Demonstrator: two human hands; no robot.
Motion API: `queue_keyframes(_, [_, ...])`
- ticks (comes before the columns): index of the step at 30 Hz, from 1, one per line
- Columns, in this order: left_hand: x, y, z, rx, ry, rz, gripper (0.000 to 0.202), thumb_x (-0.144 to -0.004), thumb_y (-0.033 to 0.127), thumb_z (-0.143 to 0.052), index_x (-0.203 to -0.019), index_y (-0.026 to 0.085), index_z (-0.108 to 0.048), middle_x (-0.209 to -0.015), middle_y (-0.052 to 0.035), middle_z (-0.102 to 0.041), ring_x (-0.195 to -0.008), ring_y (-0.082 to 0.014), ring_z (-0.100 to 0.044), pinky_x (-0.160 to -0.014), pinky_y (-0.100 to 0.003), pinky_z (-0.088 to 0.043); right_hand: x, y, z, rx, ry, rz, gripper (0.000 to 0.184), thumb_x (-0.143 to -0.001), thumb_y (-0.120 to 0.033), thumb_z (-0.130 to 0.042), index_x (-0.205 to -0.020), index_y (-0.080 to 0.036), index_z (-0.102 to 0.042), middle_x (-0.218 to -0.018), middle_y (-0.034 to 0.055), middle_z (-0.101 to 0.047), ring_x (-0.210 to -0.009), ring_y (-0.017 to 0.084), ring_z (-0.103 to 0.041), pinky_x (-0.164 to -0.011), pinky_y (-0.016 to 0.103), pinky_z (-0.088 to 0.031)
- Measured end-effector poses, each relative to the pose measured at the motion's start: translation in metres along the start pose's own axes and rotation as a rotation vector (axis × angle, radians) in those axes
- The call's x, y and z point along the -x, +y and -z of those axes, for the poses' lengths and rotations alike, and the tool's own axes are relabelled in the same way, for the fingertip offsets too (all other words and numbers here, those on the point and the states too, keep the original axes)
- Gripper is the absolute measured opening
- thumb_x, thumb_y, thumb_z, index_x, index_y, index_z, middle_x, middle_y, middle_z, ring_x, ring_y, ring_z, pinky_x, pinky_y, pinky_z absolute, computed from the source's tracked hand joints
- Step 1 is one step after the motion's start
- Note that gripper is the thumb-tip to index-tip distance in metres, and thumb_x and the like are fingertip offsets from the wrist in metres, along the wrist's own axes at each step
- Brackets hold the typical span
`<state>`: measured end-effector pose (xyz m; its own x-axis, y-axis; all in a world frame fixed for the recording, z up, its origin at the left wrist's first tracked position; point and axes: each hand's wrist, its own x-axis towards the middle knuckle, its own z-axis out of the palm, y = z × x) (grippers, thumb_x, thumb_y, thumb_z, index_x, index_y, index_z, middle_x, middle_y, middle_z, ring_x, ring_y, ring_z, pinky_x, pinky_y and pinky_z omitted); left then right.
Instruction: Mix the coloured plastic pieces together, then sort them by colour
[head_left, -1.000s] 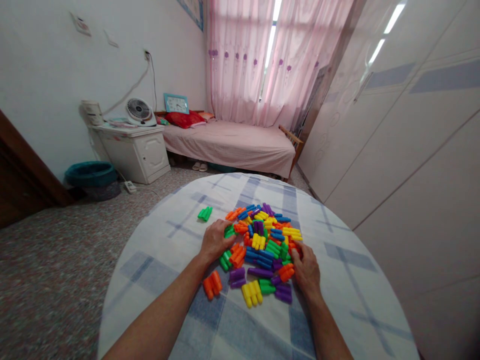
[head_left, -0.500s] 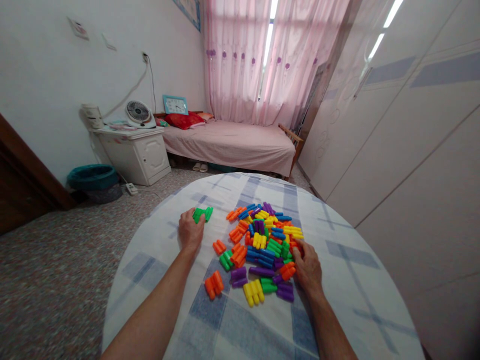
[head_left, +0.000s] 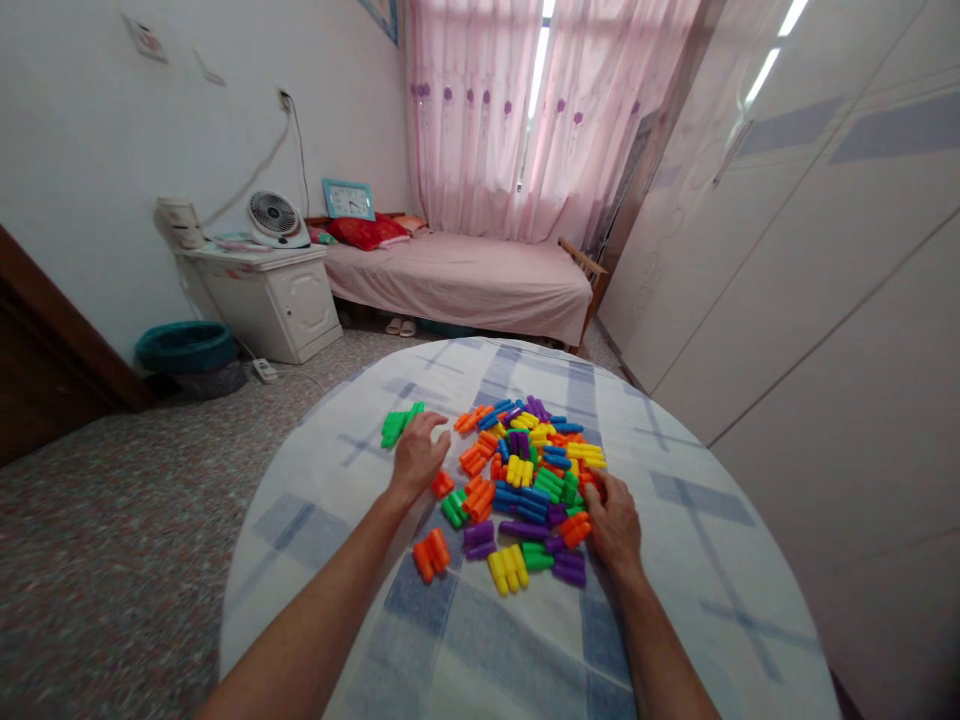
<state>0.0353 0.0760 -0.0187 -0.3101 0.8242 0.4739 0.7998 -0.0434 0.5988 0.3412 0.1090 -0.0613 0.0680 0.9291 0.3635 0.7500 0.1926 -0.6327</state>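
My left hand (head_left: 420, 455) is open over the cloth, fingers stretched toward the pile and nothing in them. Just behind its fingers, two green toy building blocks (head_left: 401, 424) made of joined tubes lie side by side, apart from the rest. A loose pile of such blocks in orange, blue, yellow, purple and green spreads over the table's middle, with a yellow block (head_left: 520, 470) in it. My right hand (head_left: 615, 515) rests at the pile's right edge, fingers loosely bent and apart, touching or very near orange blocks (head_left: 589, 480). Nearest me lie a yellow block (head_left: 508, 570) and an orange block (head_left: 431, 555).
The round table (head_left: 315, 520) wears a checked white and blue cloth. Behind it stands a bed (head_left: 457, 275) with a pink sheet. At left are a white cabinet (head_left: 304, 310) with a fan (head_left: 276, 218) and a bin (head_left: 187, 350); a wardrobe (head_left: 810, 320) lines the right.
My left hand has let go of the green blocks and moved right toward the pile, its fingers now spread. My right hand has stayed at the pile's right edge.
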Motion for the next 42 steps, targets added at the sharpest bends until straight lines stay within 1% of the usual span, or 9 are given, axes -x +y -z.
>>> queue_keyframes(5, [0.015,0.035,0.031,-0.094,-0.498,-0.096,0.019,-0.078,0.024,-0.052,-0.091,0.019,-0.065,-0.093,-0.0040,-0.064,-0.087,-0.0165,-0.060,-0.078,-0.027,-0.046,0.000,-0.003,0.002,0.005,0.014,-0.004,0.048,-0.082,-0.042,-0.032,-0.110,-0.015,-0.059,-0.109,0.0119,-0.060,-0.100,0.025,-0.053,-0.090,0.038,-0.039])
queue_keyframes(7, [0.026,0.040,0.046,-0.180,-0.604,-0.108,0.019,-0.076,0.027,-0.055,-0.091,0.020,-0.065,-0.089,-0.0025,-0.062,-0.081,-0.0162,-0.060,-0.072,-0.026,-0.044,0.000,-0.005,0.002,0.000,0.016,-0.011,0.047,-0.082,-0.042,-0.033,-0.109,-0.015,-0.060,-0.108,0.0117,-0.060,-0.100,0.024,-0.053,-0.090,0.038,-0.039])
queue_keyframes(10, [0.043,0.041,0.057,-0.269,-0.647,-0.105,0.023,-0.074,0.032,-0.060,-0.094,0.022,-0.063,-0.089,-0.0014,-0.060,-0.080,-0.0163,-0.060,-0.068,-0.025,-0.042,0.001,-0.006,0.002,0.000,0.011,-0.014,0.046,-0.082,-0.041,-0.033,-0.110,-0.015,-0.060,-0.107,0.0113,-0.060,-0.099,0.024,-0.053,-0.091,0.038,-0.039])
queue_keyframes(18, [0.067,0.046,0.027,-0.320,-0.552,-0.054,0.033,-0.076,0.032,-0.058,-0.107,0.022,-0.059,-0.106,-0.0045,-0.058,-0.092,-0.0184,-0.060,-0.074,-0.026,-0.043,0.000,-0.004,0.001,0.004,0.011,-0.013,0.045,-0.083,-0.040,-0.033,-0.111,-0.016,-0.059,-0.109,0.0112,-0.060,-0.102,0.024,-0.053,-0.092,0.038,-0.038])
queue_keyframes(24, [0.060,0.040,0.036,-0.253,-0.444,-0.052,0.036,-0.076,0.032,-0.057,-0.112,0.024,-0.059,-0.098,-0.0027,-0.061,-0.087,-0.0171,-0.060,-0.074,-0.026,-0.043,0.000,0.000,-0.001,0.014,0.007,0.015,0.044,-0.083,-0.040,-0.032,-0.110,-0.016,-0.058,-0.110,0.0111,-0.060,-0.101,0.025,-0.053,-0.091,0.039,-0.039])
queue_keyframes(28, [0.042,0.017,0.050,-0.121,-0.345,0.033,0.034,-0.078,0.039,-0.055,-0.107,0.023,-0.062,-0.094,-0.0027,-0.061,-0.076,-0.0144,-0.058,-0.070,-0.026,-0.045,-0.001,0.002,-0.003,0.008,0.014,0.023,0.043,-0.084,-0.040,-0.033,-0.109,-0.016,-0.058,-0.109,0.0108,-0.060,-0.100,0.024,-0.053,-0.092,0.038,-0.039])
queue_keyframes(31, [0.024,-0.009,0.051,-0.087,-0.175,0.073,0.036,-0.078,0.038,-0.056,-0.108,0.020,-0.061,-0.095,-0.0037,-0.062,-0.073,-0.0147,-0.058,-0.070,-0.028,-0.048,0.000,0.001,-0.003,0.007,0.017,0.009,0.043,-0.084,-0.041,-0.033,-0.109,-0.017,-0.058,-0.110,0.0103,-0.060,-0.100,0.023,-0.054,-0.091,0.038,-0.039])
queue_keyframes(36, [0.011,-0.051,0.036,-0.198,0.042,-0.020,0.035,-0.074,0.029,-0.060,-0.108,0.021,-0.063,-0.103,-0.0067,-0.061,-0.092,-0.0207,-0.058,-0.084,-0.034,-0.048,0.000,0.000,-0.002,0.013,0.021,0.009,0.043,-0.084,-0.041,-0.033,-0.109,-0.017,-0.059,-0.110,0.0103,-0.060,-0.101,0.024,-0.054,-0.091,0.039,-0.039])
queue_keyframes(42, [0.009,-0.066,0.022,-0.311,0.074,-0.008,0.024,-0.075,0.028,-0.058,-0.095,0.020,-0.068,-0.114,-0.0086,-0.057,-0.106,-0.0248,-0.053,-0.096,-0.037,-0.043,0.000,-0.001,-0.001,0.029,0.019,0.023,0.045,-0.084,-0.041,-0.032,-0.110,-0.015,-0.059,-0.111,0.0113,-0.060,-0.100,0.023,-0.054,-0.090,0.039,-0.040])
